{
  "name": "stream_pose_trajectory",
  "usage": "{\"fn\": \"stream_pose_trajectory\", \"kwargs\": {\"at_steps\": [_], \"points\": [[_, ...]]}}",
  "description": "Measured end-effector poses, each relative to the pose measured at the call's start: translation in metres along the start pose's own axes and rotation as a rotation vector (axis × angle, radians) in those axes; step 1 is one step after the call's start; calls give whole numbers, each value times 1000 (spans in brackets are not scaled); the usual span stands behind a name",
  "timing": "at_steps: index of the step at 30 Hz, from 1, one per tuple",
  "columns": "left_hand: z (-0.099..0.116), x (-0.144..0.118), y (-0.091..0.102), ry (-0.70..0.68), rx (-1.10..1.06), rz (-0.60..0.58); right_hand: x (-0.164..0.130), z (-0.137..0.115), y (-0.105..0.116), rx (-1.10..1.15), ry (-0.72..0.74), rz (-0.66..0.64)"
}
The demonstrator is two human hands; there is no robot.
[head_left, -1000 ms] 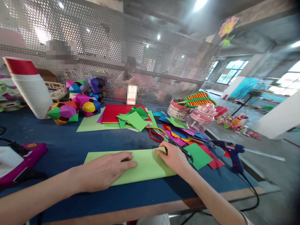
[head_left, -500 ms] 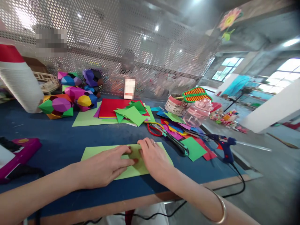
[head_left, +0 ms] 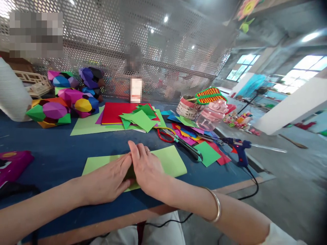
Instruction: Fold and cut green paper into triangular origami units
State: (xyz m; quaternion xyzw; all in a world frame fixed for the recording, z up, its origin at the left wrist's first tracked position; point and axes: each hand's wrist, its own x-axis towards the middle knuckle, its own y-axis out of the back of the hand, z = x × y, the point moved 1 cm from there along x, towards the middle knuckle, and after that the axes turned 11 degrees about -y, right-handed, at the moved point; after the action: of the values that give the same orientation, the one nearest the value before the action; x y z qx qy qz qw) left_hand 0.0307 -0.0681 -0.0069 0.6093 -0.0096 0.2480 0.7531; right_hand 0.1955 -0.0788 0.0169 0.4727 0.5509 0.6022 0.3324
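Two hands, left hand (head_left: 108, 180) | right hand (head_left: 148, 168) | cover green paper (head_left: 171, 161) middle

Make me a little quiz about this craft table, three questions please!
1. True or false: both hands rest on the light green paper.
2. What lies just right of that paper's far corner? A) the utility knife B) a paint brush C) a phone
3. Fill in: the blue glue gun lies near the table's ____ edge.

Key:
1. True. The left hand and the right hand lie flat on it, side by side, near its middle.
2. A. The knife lies beside the red-handled scissors.
3. Right, with its cord hanging off the blue table.
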Motion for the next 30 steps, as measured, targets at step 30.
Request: {"fn": "stream_pose_trajectory", "kwargs": {"at_steps": [30], "points": [[-3,-4,0,95,-97,-76,-43,121,7,-295,-134,78]]}}
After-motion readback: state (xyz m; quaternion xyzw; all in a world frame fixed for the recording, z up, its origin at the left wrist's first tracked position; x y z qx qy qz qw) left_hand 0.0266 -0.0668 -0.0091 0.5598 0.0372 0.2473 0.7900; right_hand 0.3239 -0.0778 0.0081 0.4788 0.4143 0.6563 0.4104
